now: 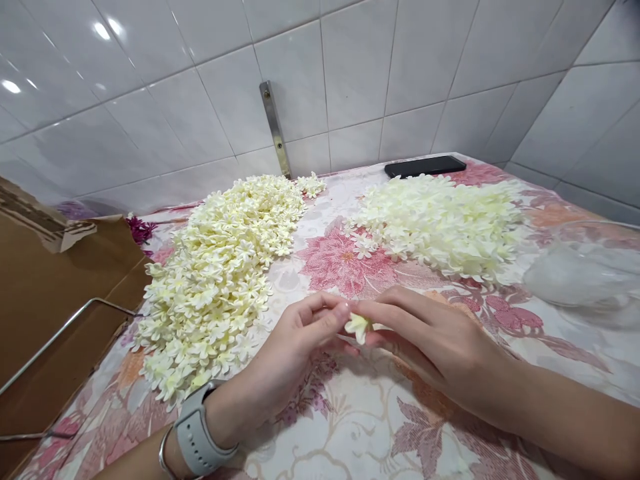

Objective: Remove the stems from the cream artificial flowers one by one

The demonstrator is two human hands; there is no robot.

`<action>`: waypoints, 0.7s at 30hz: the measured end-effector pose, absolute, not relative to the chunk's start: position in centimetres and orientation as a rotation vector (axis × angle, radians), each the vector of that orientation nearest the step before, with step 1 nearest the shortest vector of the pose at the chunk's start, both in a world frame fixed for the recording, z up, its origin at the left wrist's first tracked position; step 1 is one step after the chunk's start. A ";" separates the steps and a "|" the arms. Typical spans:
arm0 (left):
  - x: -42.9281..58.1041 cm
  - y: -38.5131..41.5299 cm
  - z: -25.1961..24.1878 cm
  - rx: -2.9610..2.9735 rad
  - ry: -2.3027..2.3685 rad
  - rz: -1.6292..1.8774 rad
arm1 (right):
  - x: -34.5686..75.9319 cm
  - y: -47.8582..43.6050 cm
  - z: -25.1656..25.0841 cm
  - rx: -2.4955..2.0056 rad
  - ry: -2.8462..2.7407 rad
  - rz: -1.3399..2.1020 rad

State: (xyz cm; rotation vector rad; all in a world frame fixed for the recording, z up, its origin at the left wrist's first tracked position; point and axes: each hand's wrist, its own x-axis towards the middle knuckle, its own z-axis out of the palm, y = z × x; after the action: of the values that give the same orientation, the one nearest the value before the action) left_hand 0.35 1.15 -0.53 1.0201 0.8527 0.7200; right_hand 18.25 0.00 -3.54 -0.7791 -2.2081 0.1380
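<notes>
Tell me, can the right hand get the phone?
Probably, by going over or around the right pile: it lies between the right hand and the phone. The hand's fingers also have a flower now.

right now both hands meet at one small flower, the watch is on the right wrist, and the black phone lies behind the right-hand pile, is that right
No: the watch is on the left wrist, not the right, as the head view shows. The rest stands: the left hand and right hand meet at one small flower, and the black phone lies behind the right-hand pile.
</notes>
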 end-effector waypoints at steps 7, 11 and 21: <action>0.2 0.3 -0.9 1.129 0.887 0.808 | 18.3 0.0 -3.4 -0.817 -2.342 -0.145; -0.1 0.1 -1.2 1.290 0.875 0.793 | 18.2 -0.2 -3.2 -0.801 -2.422 -0.300; 0.1 0.7 -0.3 1.539 0.972 0.609 | 17.9 -0.5 -2.6 -0.861 -2.268 -0.096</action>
State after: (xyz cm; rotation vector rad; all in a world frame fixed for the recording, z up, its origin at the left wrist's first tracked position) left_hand 0.08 0.74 -0.27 1.5391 0.9716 0.6091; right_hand 17.92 -0.45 -2.65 -0.8611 -2.2679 -0.0956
